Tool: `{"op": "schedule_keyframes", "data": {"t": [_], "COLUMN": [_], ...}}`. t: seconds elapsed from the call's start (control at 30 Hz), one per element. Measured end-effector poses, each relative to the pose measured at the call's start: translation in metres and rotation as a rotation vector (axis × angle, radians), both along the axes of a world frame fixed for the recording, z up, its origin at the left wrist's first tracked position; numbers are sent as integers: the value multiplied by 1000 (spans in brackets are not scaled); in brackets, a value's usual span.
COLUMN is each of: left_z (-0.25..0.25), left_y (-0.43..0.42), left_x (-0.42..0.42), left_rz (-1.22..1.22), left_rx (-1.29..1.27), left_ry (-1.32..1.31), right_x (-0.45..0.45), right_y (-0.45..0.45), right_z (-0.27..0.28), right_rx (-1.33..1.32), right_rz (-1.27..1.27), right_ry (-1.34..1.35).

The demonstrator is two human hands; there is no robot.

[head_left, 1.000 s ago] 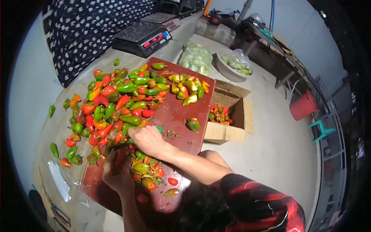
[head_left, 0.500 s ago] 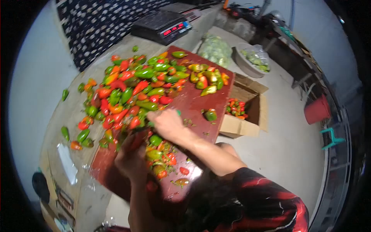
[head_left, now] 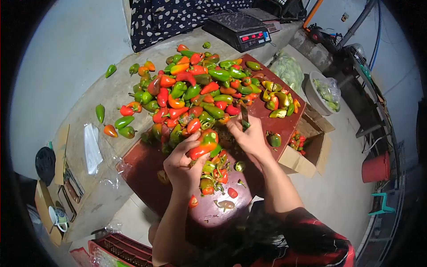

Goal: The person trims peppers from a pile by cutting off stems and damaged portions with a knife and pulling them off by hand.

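Observation:
In my left hand (head_left: 181, 168) is a red and green bell pepper (head_left: 201, 150), gripped between thumb and fingers with a pale cut spot near its top. My right hand (head_left: 251, 137) is closed around a small knife (head_left: 244, 116), its dark blade pointing up and away from me. The two hands are apart, over the dark red board (head_left: 262, 127). Beyond them spreads a big heap of red, green and orange peppers (head_left: 191, 91). Below the hands lie cut pieces and trimmings (head_left: 218, 173). A group of cut peppers (head_left: 279, 99) rests at the board's right corner.
Right of the board stands an open cardboard box (head_left: 318, 155) with red pieces inside. Behind it are a bag of greens (head_left: 288, 71) and a round tub (head_left: 315, 93). A digital scale (head_left: 238, 33) sits at the back. A red crate (head_left: 122, 249) is at lower left.
My head view has shifted, so the scene sits further right. My hands have moved apart, and the pepper in my left hand and the knife in my right now show plainly.

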State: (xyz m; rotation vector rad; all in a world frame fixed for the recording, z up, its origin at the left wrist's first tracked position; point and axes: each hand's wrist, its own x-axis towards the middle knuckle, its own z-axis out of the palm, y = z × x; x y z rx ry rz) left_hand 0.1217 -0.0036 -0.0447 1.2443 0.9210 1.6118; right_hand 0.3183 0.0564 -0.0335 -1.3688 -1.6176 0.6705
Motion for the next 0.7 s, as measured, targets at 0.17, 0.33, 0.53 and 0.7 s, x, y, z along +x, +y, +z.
{"op": "schedule_keyframes", "data": {"t": [0.17,0.33,0.53,0.7], "left_z": [-5,-7,2,-10], "left_y": [4,6,2,7], "left_x": [4,7,2,4], "left_rz": [-23,-14,111,98], "left_rx": [36,5,61,18], "left_ry": [16,42,496,301], "right_x": [-6,-11,-10,-11], "right_y": [-11,-14,-14,-13], "right_z": [7,10,7,-2], "right_rx": [-269,-224,-340,-389], "right_rz": [304,424,495,493], "right_ry": [352,440,347,447]}}
